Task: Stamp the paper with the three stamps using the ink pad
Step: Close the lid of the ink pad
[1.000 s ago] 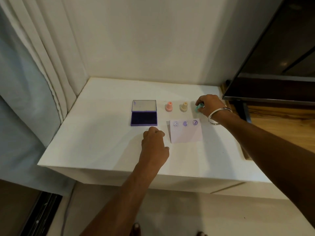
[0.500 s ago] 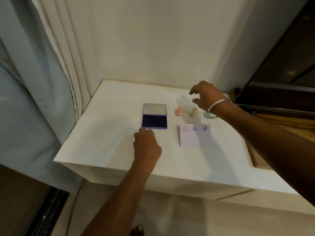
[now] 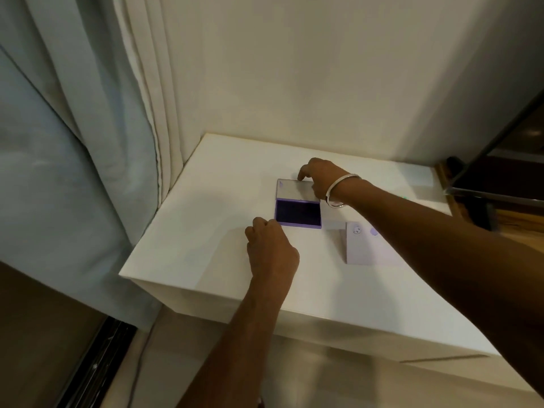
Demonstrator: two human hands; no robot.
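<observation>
The purple ink pad (image 3: 298,212) lies open on the white table (image 3: 232,175), its grey lid (image 3: 290,189) folded back flat. My right hand (image 3: 321,176), with a silver bangle on the wrist, reaches across and pinches the lid's far right edge. My left hand (image 3: 270,248) is curled into a fist, knuckles at the pad's front left corner. The paper (image 3: 368,248) lies right of the pad; two purple prints show on it and my right forearm covers the rest. The three stamps are hidden behind that forearm.
Pale curtains (image 3: 73,142) hang close along the table's left side. A white wall stands behind it. A dark glossy panel (image 3: 506,172) and a wooden surface border the right. The table's front edge drops to the floor near me.
My right hand has left the stamps and swung left to the ink pad's lid. My left hand has slid forward to the pad's front corner. The view has shifted left.
</observation>
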